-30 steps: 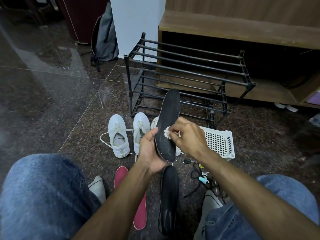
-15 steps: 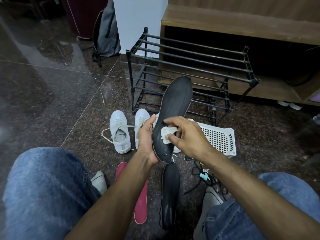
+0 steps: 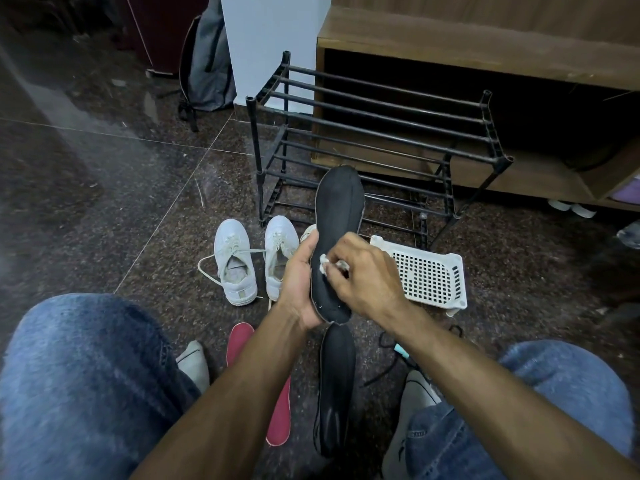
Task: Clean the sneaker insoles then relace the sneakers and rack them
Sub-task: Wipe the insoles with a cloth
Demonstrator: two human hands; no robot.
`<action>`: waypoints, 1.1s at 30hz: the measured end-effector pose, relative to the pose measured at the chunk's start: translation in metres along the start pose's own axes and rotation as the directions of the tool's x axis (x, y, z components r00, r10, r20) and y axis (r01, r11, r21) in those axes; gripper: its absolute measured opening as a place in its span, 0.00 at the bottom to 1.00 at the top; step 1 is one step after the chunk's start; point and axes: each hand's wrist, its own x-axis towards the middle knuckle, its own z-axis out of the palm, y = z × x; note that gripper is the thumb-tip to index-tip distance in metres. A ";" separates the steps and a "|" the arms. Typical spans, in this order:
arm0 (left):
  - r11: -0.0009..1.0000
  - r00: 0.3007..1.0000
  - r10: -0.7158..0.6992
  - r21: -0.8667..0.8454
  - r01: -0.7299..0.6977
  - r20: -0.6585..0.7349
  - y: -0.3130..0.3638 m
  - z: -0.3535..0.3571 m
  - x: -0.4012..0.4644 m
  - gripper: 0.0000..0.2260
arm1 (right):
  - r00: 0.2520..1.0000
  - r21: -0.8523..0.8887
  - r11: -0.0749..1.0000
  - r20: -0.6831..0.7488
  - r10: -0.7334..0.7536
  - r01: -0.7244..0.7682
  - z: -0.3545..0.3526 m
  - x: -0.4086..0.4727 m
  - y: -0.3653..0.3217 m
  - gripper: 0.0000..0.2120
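My left hand (image 3: 299,278) grips a black insole (image 3: 339,206) by its heel end, toe pointing up and away. My right hand (image 3: 363,271) pinches a small white wipe (image 3: 325,263) and presses it on the insole's lower half. On the floor below lie a second black insole (image 3: 334,386) and a red insole (image 3: 280,410). Two white sneakers (image 3: 235,261) (image 3: 278,254) stand side by side ahead, with a loose lace trailing from the left one. The black metal shoe rack (image 3: 381,126) stands behind them.
A white perforated plastic basket (image 3: 429,275) lies on the floor to the right of my hands. Black laces and a small teal item (image 3: 401,351) lie near my right knee. A grey backpack (image 3: 207,64) leans at the back. A wooden cabinet (image 3: 485,46) stands behind the rack.
The insole has tilted back toward upright and dropped slightly. My right hand slid the wipe across its lower half and now covers more of it.
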 end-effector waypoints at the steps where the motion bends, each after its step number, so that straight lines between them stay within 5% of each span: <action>1: 1.000 1.000 -0.022 -0.017 0.022 0.000 0.001 -0.002 0.000 0.29 | 0.998 0.038 0.998 0.021 -0.052 0.051 0.001 -0.005 -0.004 0.08; 5: 1.000 1.000 -0.013 -0.029 0.013 -0.022 -0.001 -0.005 0.003 0.31 | 0.982 -0.021 0.986 0.094 -0.162 0.164 -0.002 -0.010 -0.008 0.11; 9: 0.999 0.999 0.037 -0.024 -0.037 -0.027 -0.009 -0.002 0.000 0.21 | 0.998 -0.084 0.995 0.000 -0.061 0.060 -0.009 0.014 0.007 0.09; 15: 0.999 0.998 0.048 -0.014 -0.048 -0.028 -0.001 -0.004 0.003 0.32 | 0.978 -0.018 0.983 0.108 -0.179 0.181 -0.008 -0.021 -0.011 0.13; 20: 0.997 0.997 0.076 -0.021 -0.077 -0.011 -0.012 0.003 0.002 0.21 | 0.999 -0.174 0.984 0.012 -0.043 0.045 -0.020 0.014 0.008 0.09; 26: 0.997 0.996 0.073 -0.014 -0.074 -0.040 0.000 -0.003 0.004 0.25 | 0.963 -0.040 0.974 0.162 -0.214 0.223 -0.016 -0.020 -0.008 0.08; 30: 0.995 0.995 0.100 0.009 -0.100 -0.027 -0.011 -0.001 0.004 0.21 | 0.995 -0.197 0.976 0.055 -0.081 0.091 -0.023 0.008 0.012 0.09; 33: 0.995 0.995 0.099 0.000 -0.099 -0.030 -0.007 -0.001 0.002 0.23 | 0.992 -0.146 0.983 0.063 -0.105 0.113 -0.018 0.000 0.008 0.09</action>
